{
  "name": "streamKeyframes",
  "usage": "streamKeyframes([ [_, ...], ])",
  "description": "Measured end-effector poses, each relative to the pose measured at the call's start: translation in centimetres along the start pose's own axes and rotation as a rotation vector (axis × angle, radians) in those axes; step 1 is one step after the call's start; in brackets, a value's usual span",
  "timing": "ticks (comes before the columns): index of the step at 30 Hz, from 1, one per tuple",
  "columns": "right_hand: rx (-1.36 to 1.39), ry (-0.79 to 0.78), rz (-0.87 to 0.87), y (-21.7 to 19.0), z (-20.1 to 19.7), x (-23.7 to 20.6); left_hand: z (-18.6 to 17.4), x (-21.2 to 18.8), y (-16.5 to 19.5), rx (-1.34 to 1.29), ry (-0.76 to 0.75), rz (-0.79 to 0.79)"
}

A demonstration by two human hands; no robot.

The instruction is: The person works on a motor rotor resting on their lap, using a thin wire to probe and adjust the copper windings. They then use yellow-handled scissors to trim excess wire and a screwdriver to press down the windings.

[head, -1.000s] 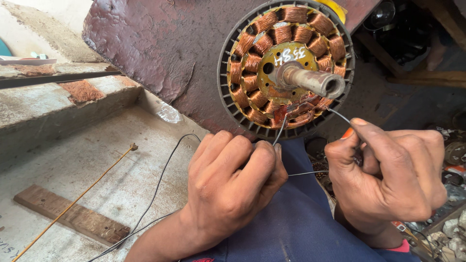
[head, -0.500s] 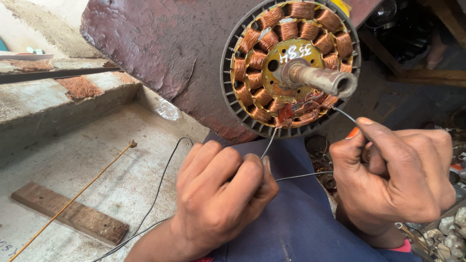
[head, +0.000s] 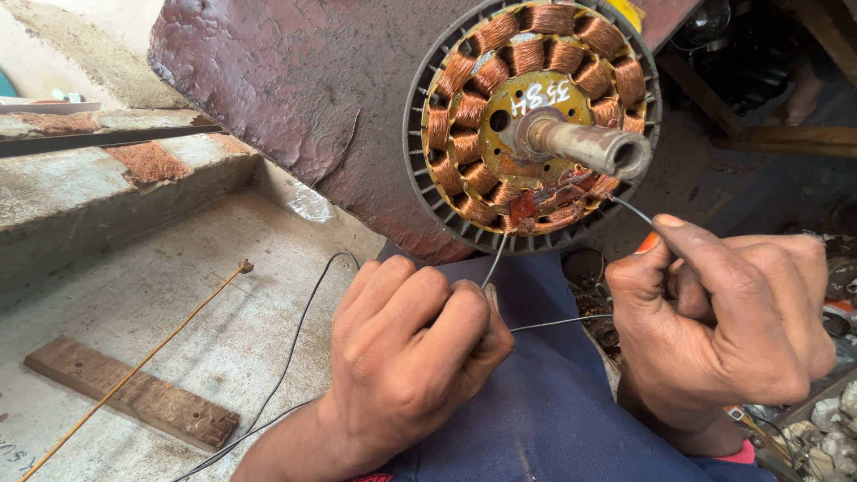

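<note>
We are looking down at a round motor stator leaning against a reddish-brown slab, its ring of copper coils circling a brass-coloured hub with a grey shaft sticking out toward us; a white hand-chalked mark is sitting on the hub just above the shaft, and a scrap of yellow is showing at the stator's top right edge. We are closing our left hand into a loose fist on a thin grey wire that is running up to the bottom of the windings, the fingers curled over and pinching it near the thumb. We are curling our right hand shut as well, thumb pressed against forefinger around a second grey lead that is coming off the lower right of the coils, with something orange peeking out by the thumb; what it is we cannot quite tell. Another wire is stretching between the two hands, over the dark blue cloth covering our lap. At the lower right a shallow tray is holding what look like small pale stones or bits, too blurred to name. On the concrete floor to the left, a wooden strip is lying flat, with a thin orange rod crossing over it and a black cable trailing beside it
</note>
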State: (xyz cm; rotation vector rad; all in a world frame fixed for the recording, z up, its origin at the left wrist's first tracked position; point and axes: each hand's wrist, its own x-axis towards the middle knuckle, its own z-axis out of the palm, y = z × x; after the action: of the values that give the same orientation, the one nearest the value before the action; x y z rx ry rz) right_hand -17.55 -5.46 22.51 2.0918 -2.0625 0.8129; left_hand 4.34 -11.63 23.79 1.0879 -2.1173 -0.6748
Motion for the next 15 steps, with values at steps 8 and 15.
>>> streamKeyframes([
  [8,0.007,-0.007,-0.016,0.08,-0.06,0.14,0.00,0.01,-0.12,0.005,-0.001,-0.004],
  [15,-0.005,-0.007,-0.010,-0.12,-0.17,-0.01,-0.01,-0.06,-0.03,0.006,0.009,-0.014],
])
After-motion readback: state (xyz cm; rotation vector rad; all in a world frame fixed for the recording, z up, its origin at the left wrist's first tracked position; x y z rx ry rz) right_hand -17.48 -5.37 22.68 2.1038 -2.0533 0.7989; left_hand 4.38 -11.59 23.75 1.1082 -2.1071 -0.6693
